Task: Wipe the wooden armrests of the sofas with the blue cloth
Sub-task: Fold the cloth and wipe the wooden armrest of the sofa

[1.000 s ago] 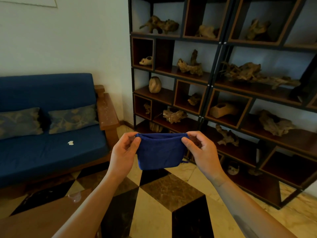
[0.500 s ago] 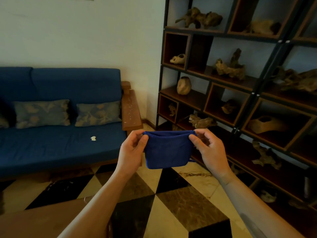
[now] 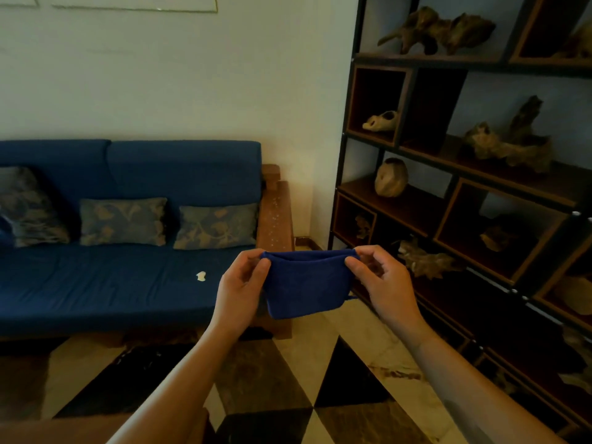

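Observation:
A folded blue cloth point(image 3: 306, 283) hangs in front of me at chest height. My left hand point(image 3: 240, 283) pinches its upper left corner and my right hand point(image 3: 381, 280) pinches its upper right corner. Behind the cloth stands the blue sofa point(image 3: 128, 277) against the wall. Its right wooden armrest point(image 3: 275, 216) is flat and broad, with pale specks scattered on its top. The cloth hides the armrest's front end. Both hands are in the air, apart from the armrest.
Three patterned cushions point(image 3: 123, 221) lean on the sofa back, and a small white scrap point(image 3: 201, 276) lies on the seat. A dark shelf unit point(image 3: 464, 193) with driftwood pieces fills the right side. A wooden table corner point(image 3: 96, 427) is at the bottom left on the chequered floor point(image 3: 307, 395).
My view has swung left, so more of the sofa shows and the shelf has slid right. Both hands keep the same hold on the cloth.

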A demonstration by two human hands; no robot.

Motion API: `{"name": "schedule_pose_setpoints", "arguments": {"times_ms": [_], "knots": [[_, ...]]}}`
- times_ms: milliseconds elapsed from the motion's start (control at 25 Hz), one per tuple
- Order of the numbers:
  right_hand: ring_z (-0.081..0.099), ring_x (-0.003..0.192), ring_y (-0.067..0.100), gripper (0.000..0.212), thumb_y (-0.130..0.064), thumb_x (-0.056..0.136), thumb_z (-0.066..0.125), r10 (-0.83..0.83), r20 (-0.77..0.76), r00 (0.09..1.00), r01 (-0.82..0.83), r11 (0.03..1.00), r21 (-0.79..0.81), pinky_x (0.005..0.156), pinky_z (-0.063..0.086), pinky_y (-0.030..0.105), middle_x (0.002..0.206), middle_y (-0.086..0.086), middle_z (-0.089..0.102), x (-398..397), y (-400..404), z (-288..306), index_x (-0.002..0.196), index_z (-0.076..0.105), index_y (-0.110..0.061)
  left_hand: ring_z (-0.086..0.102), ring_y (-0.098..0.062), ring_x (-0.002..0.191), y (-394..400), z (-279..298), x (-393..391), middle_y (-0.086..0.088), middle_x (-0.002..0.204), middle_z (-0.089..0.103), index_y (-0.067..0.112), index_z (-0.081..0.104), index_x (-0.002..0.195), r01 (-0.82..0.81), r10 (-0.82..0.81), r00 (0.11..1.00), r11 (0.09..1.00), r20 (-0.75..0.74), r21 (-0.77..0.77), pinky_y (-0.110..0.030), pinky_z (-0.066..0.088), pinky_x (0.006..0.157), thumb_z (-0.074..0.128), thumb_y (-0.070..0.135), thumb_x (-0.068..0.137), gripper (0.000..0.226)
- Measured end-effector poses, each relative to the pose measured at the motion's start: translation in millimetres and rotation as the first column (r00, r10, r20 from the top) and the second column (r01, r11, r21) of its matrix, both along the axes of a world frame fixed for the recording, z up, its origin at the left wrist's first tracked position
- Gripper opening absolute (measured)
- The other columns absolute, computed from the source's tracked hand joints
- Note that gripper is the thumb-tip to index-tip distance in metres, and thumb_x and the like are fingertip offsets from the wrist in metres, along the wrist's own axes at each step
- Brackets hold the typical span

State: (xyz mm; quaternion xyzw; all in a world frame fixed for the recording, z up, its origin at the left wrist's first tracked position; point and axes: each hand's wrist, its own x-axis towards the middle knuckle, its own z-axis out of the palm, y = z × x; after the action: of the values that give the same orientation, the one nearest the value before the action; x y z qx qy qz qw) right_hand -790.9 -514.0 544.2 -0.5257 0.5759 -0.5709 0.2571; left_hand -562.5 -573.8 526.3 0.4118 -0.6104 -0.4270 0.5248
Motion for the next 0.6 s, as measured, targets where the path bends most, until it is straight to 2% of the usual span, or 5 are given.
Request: {"name": "schedule_pose_setpoints", "arguments": {"times_ms": [80,280,440,600], "knots": [[0.065,0.09,0.013,0.01,-0.029,0.093,0.065,0.033,-0.015,0.999,-0.032,0.999,0.014,0.075,0.056,0.028,0.097,-0.001,0.068,-8,-32,-2,0.102,0.068,-0.027,0.065,0.001,0.083,-23,-1,-5,0.007,0.092,0.071,0.03,0.063,0.103,-0.034,0.034,0.999,0.999,0.001,0.0,-0.018,0.052,0.07,0.053,0.014,0.101,0.02],[0.064,0.09,0.011,0.012,-0.03,0.091,0.066,0.065,0.023,0.998,-0.066,0.998,0.025,0.076,0.056,0.03,0.096,-0.004,0.068,-8,-95,-14,0.103,0.069,-0.026,0.065,0.004,0.085,-70,-6,-5,0.008,0.093,0.071,0.03,0.063,0.102,-0.088,0.088,0.996,0.996,0.002,0.018,-0.015,0.052,0.073,0.053,0.013,0.1,0.02],[0.065,0.089,0.007,0.007,-0.028,0.092,0.066,0.078,0.044,0.996,-0.079,0.997,0.013,0.073,0.055,0.026,0.094,-0.006,0.068,0,-145,-24,0.098,0.069,-0.031,0.065,0.002,0.087,-116,-14,-1,0.008,0.095,0.071,0.029,0.063,0.106,-0.1,0.099,0.995,0.994,0.012,0.049,-0.017,0.053,0.075,0.051,0.016,0.101,0.017],[0.066,0.09,0.013,0.011,-0.028,0.092,0.066,0.084,0.04,0.996,-0.085,0.996,0.007,0.074,0.057,0.028,0.095,-0.001,0.068,10,-207,-28,0.101,0.069,-0.025,0.064,0.003,0.083,-178,-18,9,0.006,0.095,0.069,0.025,0.062,0.107,-0.096,0.097,0.995,0.995,-0.009,0.039,-0.017,0.052,0.072,0.05,0.015,0.102,0.016]]}}
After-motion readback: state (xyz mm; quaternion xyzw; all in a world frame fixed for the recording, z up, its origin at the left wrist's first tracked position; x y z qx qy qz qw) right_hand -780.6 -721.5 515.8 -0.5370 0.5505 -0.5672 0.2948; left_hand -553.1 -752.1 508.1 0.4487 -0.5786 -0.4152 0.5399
